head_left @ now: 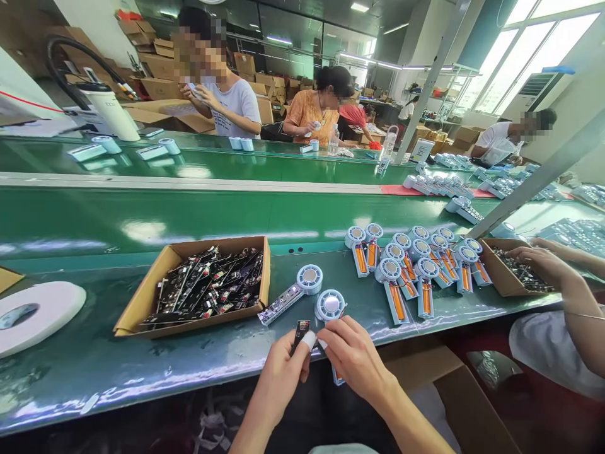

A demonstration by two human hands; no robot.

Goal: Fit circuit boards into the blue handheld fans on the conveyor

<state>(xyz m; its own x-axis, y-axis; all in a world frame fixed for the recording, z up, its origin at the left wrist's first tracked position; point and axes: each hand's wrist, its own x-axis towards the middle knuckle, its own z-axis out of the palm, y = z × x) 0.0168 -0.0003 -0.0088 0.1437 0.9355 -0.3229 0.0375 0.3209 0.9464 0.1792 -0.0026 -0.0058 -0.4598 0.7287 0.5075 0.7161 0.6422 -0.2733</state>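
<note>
My left hand [286,369] pinches a small black circuit board [302,326] upright between thumb and fingers, with a white cover on the thumb tip. Close beside it, my right hand [357,359] has its fingertips pressed together near the board; what they grip is too small to make out. Under the right hand lies a light-blue handheld fan body [331,305], its round head on the table and its handle partly hidden, jutting past the table's front edge. Just behind, another fan body [309,279] lies with a circuit board fitted along its handle.
A cardboard box [266,271] of black circuit boards stands left. Several fan bodies with orange batteries [397,302] lie right. Beyond them, a co-worker's hand [543,261] reaches into another box [508,277]. A white tape roll [57,309] lies far left; a slanted metal post [520,183] rises right.
</note>
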